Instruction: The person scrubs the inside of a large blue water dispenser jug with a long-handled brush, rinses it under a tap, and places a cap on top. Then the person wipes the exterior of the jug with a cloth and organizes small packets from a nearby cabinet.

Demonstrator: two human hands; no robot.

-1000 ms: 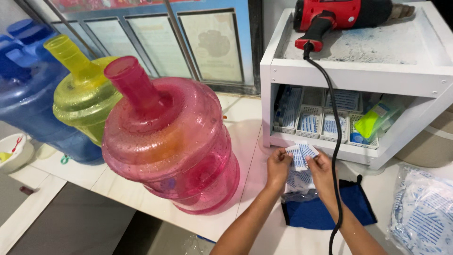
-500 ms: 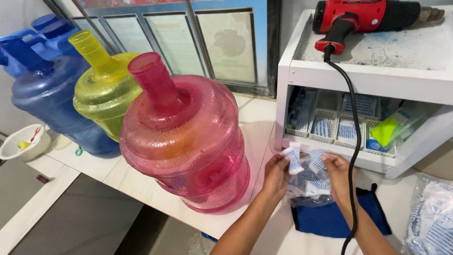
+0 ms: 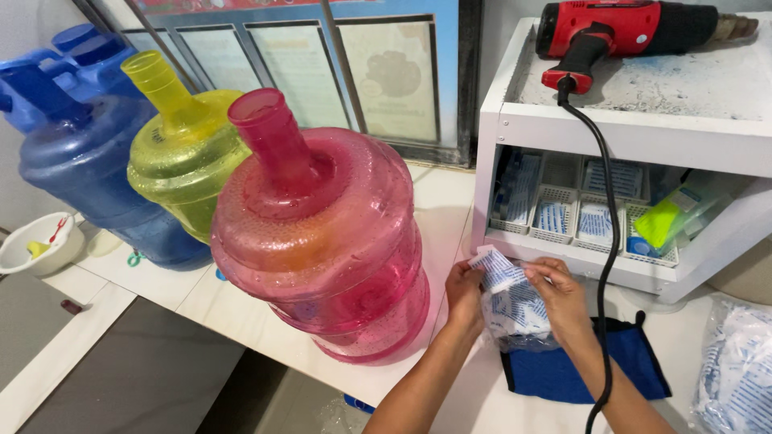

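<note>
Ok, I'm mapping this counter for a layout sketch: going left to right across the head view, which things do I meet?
White bowl → blue jug → yellow jug → pink jug → left hand → right hand → bag of blue-and-white labels.

We read this as a water-refill shop's work counter. Landmark: the white shelf unit [image 3: 611,133]. To its left on the tiled counter [image 3: 241,321] stand a pink water jug [image 3: 322,241], a yellow jug [image 3: 185,161] and blue jugs [image 3: 80,153]. On top of the unit lies a red heat gun [image 3: 627,32]; inside it, small baskets [image 3: 575,217] hold blue-and-white seal labels. Behind the jugs hang framed notices [image 3: 322,72].
</note>
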